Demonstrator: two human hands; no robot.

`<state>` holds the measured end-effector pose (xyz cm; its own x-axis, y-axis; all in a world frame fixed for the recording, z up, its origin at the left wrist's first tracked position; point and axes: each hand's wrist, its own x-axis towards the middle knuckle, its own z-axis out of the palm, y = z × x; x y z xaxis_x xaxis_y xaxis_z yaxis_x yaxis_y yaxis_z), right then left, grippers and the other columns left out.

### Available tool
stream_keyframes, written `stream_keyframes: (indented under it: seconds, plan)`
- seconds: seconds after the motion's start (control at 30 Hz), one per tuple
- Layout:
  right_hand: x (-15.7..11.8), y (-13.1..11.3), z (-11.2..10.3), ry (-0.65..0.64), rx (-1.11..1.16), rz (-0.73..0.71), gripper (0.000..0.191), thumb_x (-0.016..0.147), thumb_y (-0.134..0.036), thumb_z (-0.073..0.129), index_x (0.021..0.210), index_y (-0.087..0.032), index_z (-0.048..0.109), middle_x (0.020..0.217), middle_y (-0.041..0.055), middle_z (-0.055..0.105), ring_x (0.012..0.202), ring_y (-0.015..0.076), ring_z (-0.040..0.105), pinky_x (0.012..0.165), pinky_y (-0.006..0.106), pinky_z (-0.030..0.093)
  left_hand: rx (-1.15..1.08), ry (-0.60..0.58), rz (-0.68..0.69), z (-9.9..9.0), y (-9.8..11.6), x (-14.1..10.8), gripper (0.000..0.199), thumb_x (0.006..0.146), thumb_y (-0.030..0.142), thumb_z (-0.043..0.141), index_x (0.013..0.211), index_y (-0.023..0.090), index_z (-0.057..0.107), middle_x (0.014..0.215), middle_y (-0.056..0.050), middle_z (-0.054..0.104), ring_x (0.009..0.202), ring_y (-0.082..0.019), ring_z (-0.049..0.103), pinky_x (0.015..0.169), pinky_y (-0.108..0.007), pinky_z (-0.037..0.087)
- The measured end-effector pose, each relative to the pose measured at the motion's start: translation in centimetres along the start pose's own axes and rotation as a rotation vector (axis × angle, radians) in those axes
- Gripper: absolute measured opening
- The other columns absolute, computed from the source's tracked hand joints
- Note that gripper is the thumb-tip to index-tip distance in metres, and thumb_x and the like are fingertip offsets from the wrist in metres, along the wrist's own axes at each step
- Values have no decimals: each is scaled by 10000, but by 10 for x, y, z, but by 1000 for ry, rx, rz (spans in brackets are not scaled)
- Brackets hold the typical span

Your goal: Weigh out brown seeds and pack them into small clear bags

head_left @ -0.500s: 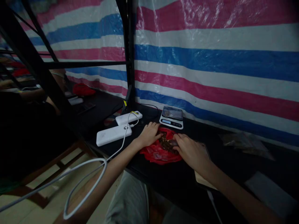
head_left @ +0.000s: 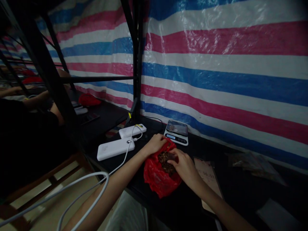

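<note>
A red plastic bag (head_left: 161, 183) lies open on the black table, with small brown pieces (head_left: 165, 162) inside. My left hand (head_left: 156, 142) is closed on the bag's far left edge. At the bag's right side, my right hand (head_left: 181, 160) pinches something dark over the brown pieces; what it is cannot be made out. Just beyond the bag stands a white digital scale (head_left: 176, 138) with a dark tray (head_left: 177, 127) on top.
Two white power banks (head_left: 115, 148) with a white cable lie left. Right are a written-on card (head_left: 208, 176), a clear bag (head_left: 260, 166) and a pale sheet (head_left: 276, 213). Black posts (head_left: 137, 57) rise behind; another person's arm (head_left: 36, 99) shows at far left.
My left hand has closed on the bag's edge, and the bag's rim is raised more. The right hand has moved left over the brown pieces, uncovering more of the card. The view has tilted up.
</note>
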<state>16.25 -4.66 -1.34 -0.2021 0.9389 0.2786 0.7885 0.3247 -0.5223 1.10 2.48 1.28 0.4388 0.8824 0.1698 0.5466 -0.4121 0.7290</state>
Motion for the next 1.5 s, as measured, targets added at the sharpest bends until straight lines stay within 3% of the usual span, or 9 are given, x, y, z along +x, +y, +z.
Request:
stream_keyframes:
  seconds: [0.17, 0.43, 0.6, 0.73, 0.9, 1.1, 1.27, 1.37, 1.5]
  plan:
    - [3, 8, 11, -7, 321, 19, 232, 688, -121, 573, 899, -208, 531, 866, 9, 633, 804, 157, 600, 768, 300, 453, 5, 48, -30, 0, -4, 6, 358, 770, 242, 347, 801, 86, 667, 743, -66, 651, 669, -153, 559, 613, -229, 391]
    - [1, -11, -3, -131, 50, -244, 294, 750, -104, 527, 1005, -249, 524, 995, 14, 588, 935, 195, 524, 845, 356, 391, -89, 125, -124, 10, -16, 23, 345, 774, 230, 354, 800, 86, 666, 723, -57, 646, 665, -136, 555, 599, -204, 391]
    - [4, -12, 3, -128, 193, -206, 273, 737, -108, 540, 980, -231, 539, 975, 14, 600, 925, 180, 543, 843, 338, 409, -32, 126, -164, 12, -17, 25, 336, 773, 272, 374, 820, 107, 663, 740, -56, 647, 695, -152, 567, 628, -217, 402]
    - [5, -5, 6, -108, 440, -119, 278, 712, -112, 553, 967, -222, 544, 939, 10, 624, 873, 157, 587, 815, 316, 448, 101, 82, -162, -5, -16, 17, 320, 782, 331, 395, 854, 148, 647, 819, -56, 648, 764, -174, 579, 677, -249, 411]
    - [3, 2, -6, -75, 621, -53, 277, 723, -203, 579, 997, -220, 535, 1012, 39, 624, 924, 176, 593, 843, 342, 451, 229, 172, -24, -47, -9, 4, 436, 713, 435, 549, 1056, 167, 531, 942, -51, 598, 802, -175, 561, 720, -277, 424]
    - [6, 11, -35, 12, 823, 5, 254, 697, -298, 629, 921, -227, 534, 1027, 54, 635, 984, 201, 584, 870, 357, 449, 244, 7, 260, -78, 6, 19, 368, 737, 431, 556, 1009, 184, 563, 1037, -45, 543, 907, -165, 530, 808, -270, 406]
    - [16, 31, -69, 131, 776, 32, 324, 688, -369, 636, 962, -231, 530, 1077, 63, 626, 1029, 210, 564, 905, 369, 426, 301, 122, 394, -50, 12, 75, 416, 767, 425, 530, 1083, 156, 523, 1119, -79, 534, 1057, -199, 467, 922, -318, 347]
    - [22, 55, -84, 225, 717, 58, 360, 683, -405, 636, 980, -231, 530, 1088, 69, 621, 1032, 215, 562, 912, 382, 422, 343, 15, 476, -20, 15, 114, 607, 733, 480, 554, 1200, 110, 443, 1259, -134, 447, 1179, -226, 376, 991, -337, 280]
    - [30, 86, -93, 272, 668, 76, 375, 675, -411, 642, 977, -216, 535, 1067, 79, 626, 1000, 215, 577, 916, 404, 416, 432, -163, 434, 13, 16, 154, 814, 648, 561, 594, 1266, 78, 378, 1332, -184, 364, 1235, -286, 308, 999, -376, 257]
